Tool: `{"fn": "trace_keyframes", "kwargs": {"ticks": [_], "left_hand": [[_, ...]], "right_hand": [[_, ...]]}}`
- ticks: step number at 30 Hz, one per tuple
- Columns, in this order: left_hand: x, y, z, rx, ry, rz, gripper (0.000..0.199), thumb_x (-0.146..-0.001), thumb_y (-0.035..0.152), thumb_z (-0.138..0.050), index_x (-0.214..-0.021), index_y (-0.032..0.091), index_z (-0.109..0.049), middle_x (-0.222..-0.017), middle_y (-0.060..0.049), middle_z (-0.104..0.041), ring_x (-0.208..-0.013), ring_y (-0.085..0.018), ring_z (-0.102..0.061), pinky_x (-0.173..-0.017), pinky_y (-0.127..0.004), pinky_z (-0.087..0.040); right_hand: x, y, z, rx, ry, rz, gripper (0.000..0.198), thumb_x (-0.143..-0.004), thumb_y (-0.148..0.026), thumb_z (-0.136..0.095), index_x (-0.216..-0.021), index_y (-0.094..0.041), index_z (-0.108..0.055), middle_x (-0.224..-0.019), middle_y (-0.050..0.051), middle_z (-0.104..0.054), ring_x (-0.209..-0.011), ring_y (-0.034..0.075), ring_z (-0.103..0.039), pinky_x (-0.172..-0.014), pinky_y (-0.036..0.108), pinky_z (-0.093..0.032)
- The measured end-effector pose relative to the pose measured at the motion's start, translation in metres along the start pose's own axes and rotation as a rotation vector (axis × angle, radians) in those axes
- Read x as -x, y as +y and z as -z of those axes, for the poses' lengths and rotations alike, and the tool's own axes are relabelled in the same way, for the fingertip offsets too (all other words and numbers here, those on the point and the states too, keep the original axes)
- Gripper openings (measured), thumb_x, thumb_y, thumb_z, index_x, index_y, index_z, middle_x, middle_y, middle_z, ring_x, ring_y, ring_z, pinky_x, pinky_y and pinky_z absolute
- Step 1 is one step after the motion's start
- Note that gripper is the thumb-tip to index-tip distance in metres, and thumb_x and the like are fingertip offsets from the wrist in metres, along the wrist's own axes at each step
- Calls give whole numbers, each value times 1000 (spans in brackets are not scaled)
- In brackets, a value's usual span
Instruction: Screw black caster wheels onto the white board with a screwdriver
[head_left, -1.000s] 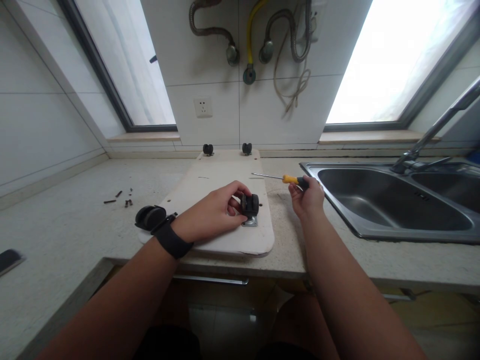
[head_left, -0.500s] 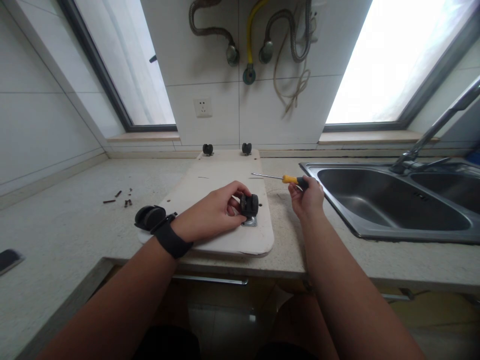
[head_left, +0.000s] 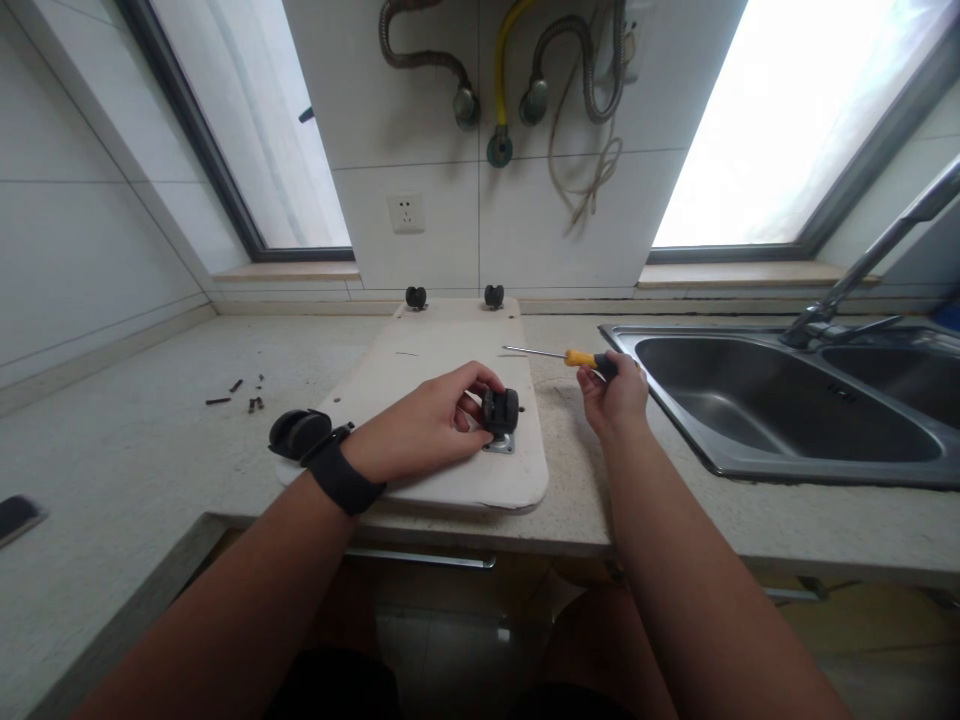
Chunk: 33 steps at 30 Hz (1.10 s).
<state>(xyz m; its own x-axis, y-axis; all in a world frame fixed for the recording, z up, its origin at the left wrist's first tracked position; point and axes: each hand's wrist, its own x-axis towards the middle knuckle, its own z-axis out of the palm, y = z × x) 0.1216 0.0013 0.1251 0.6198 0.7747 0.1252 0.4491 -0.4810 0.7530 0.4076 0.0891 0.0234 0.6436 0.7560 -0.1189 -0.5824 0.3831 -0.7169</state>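
My left hand [head_left: 442, 405] has its fingers closed around the near side of a black caster wheel [head_left: 501, 410], whose metal mounting plate [head_left: 504, 443] rests on a white board [head_left: 442, 345] near its front right corner. In my right hand [head_left: 619, 395] is a screwdriver [head_left: 581, 358] with a yellow and black handle; its shaft points left over the board's right edge, apart from the caster. Another caster [head_left: 300, 432] stands at the board's front left, partly behind my watch. Two more casters, the left one [head_left: 415, 297] and the right one [head_left: 493, 296], stand at the far end.
Several small dark screws [head_left: 256, 404] lie on the stone counter [head_left: 165, 450] left of the board. A steel double sink [head_left: 780, 400] with a faucet [head_left: 825, 310] is on the right. A dark object [head_left: 19, 518] lies at the left edge. Pipes [head_left: 500, 100] run down the tiled wall.
The caster under my left hand has shifted or turned very slightly to the right. My right hand and the screwdriver stay in place.
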Motion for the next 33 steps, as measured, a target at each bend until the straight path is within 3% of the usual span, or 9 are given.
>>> {"fn": "trace_keyframes", "kwargs": {"ticks": [9,21,33], "left_hand": [[1,0,1,-25,-6,-8,40,-85,20,-72,-123,22,-60,-98,-2,-67,-82,-17,-60,-75,-31,-49],[-1,4,3,-29,-22,-16,41,-84,19,-72,-123,22,-61,-101,-3,-69,-85,-18,-63,-75,-31,-51],[1,9,6,-21,-26,-18,41,-83,18,-73,-122,21,-62,-101,-4,-69,-85,-18,-64,-74,-30,-51]], "right_hand": [[0,0,0,3,-1,6,35,-100,-36,-68,-130,-17,-63,-121,8,-68,-96,20,-70,-79,37,-62],[2,-1,-1,10,2,5,37,-100,-37,-68,-132,-18,-63,-125,9,-67,-100,21,-70,-83,40,-62],[2,-1,-1,18,-11,7,32,-101,-36,-68,-126,-17,-64,-113,6,-69,-86,16,-69,-71,32,-61]]}}
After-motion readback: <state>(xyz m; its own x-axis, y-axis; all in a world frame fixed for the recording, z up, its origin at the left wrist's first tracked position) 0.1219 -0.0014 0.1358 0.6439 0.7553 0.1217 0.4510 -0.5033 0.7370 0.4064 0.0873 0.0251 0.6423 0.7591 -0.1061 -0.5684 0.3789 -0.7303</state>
